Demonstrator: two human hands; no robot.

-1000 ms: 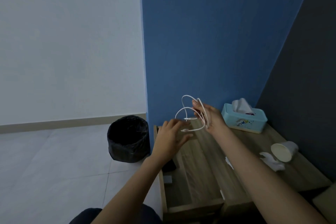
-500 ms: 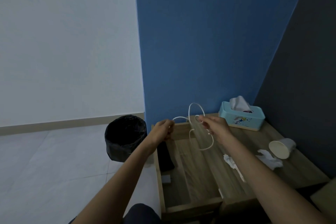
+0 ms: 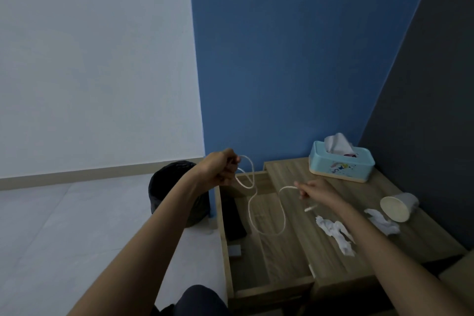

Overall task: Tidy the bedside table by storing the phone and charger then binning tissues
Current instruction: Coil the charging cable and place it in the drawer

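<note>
The left hand (image 3: 220,168) was clenched around one end of the charger cable (image 3: 249,209), above the far left corner of the open drawer (image 3: 222,238). The right hand (image 3: 315,188) pinched the cable near its other end, above the left part of the tabletop (image 3: 423,236). A short tail with the connector hung below the right fingers. Between the hands the cable sagged in one long loop over the drawer, with a smaller loop just beside the left hand.

Handling: the cable was judged light, thin and limp. It would hold no shape of its own and would likely spring out of a coil once let go. The best grip points were near the two ends. The slack would need gathering into even loops in one hand, then lowering into the drawer as one bundle, with no pull on the connector.

A dark flat object (image 3: 233,218) lay along the left side of the drawer. It was probably the phone, though the dim view could not confirm this.

A crumpled tissue (image 3: 336,235) lay on the tabletop beside the right forearm. A second tissue (image 3: 382,220) lay just beside a tipped paper cup (image 3: 396,206). Both were judged soft and near weightless, and each could be pinched up whole. A tissue box (image 3: 341,165) stood at the far edge. The bin (image 3: 164,187) stood on the floor left of the drawer
</note>
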